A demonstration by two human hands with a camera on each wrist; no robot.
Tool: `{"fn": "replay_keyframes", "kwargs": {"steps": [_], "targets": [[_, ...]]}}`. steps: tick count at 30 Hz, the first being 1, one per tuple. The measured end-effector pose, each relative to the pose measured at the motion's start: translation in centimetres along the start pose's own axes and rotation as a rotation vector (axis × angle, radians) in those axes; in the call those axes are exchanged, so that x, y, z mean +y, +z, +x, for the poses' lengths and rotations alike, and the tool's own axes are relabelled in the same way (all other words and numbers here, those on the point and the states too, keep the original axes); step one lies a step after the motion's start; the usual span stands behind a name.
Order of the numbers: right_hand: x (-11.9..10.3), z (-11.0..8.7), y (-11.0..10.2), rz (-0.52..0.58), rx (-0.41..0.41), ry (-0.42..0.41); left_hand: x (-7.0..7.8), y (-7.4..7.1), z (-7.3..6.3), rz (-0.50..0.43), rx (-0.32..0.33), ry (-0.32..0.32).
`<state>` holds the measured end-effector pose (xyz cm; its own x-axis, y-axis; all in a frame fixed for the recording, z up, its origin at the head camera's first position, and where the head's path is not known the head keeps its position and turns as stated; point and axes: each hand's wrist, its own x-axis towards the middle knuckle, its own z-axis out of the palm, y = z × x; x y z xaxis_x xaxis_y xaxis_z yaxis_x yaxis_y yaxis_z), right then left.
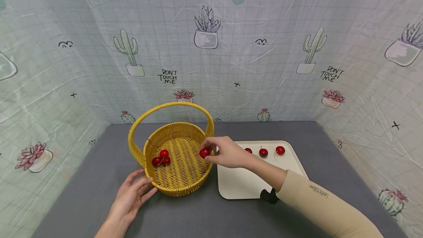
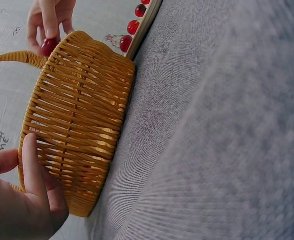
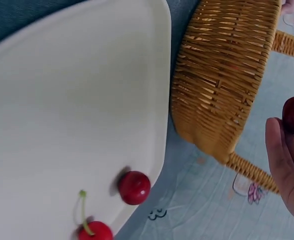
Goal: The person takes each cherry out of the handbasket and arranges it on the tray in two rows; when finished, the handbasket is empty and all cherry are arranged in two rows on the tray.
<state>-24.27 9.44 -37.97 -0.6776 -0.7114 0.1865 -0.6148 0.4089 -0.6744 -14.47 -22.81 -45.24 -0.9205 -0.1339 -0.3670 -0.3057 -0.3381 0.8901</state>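
My right hand point(image 1: 228, 152) pinches a dark red cherry point(image 1: 204, 152) between thumb and fingers, at the right rim of a yellow wicker basket point(image 1: 178, 190). In the right wrist view this held cherry point(image 3: 293, 116) shows beyond the basket's rim. My left hand point(image 1: 130, 194) touches the basket's near left side with extended fingers, some against the outer wall in the left wrist view. Inside the basket, three cherries point(image 1: 164, 153) lie grouped at the left. Right of the basket, more cherries point(image 1: 263, 152) sit on a white tray point(image 1: 238, 186); my right forearm hides part of it.
The basket's tall arched handle point(image 1: 172, 104) stands upright over it. A grey cloth point(image 1: 185, 219) covers the table beneath basket and tray. A printed curtain point(image 1: 231, 94) with cactus drawings encloses the back and sides. A black device point(image 1: 269, 196) sits at my right wrist above the tray.
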Motion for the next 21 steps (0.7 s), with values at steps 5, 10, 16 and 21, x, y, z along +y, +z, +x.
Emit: {"fn": "replay_keyframes", "kwargs": {"steps": [5, 10, 16, 21], "targets": [[0.5, -1.7, -0.5, 0.060, 0.055, 0.037, 0.0, 0.0, 0.0, 0.004, 0.003, -0.003], [1.2, -3.2, -1.0, 0.140, 0.095, 0.056, 0.0, 0.1, 0.1, 0.001, 0.006, 0.000], [2.2, -4.7, -1.1, 0.178, 0.134, 0.121, 0.0, 0.1, 0.0, -0.005, 0.007, 0.007], [2.8, -5.9, -1.1, 0.187, 0.147, 0.172, 0.0, 0.1, 0.0, 0.000, 0.008, 0.007]]}}
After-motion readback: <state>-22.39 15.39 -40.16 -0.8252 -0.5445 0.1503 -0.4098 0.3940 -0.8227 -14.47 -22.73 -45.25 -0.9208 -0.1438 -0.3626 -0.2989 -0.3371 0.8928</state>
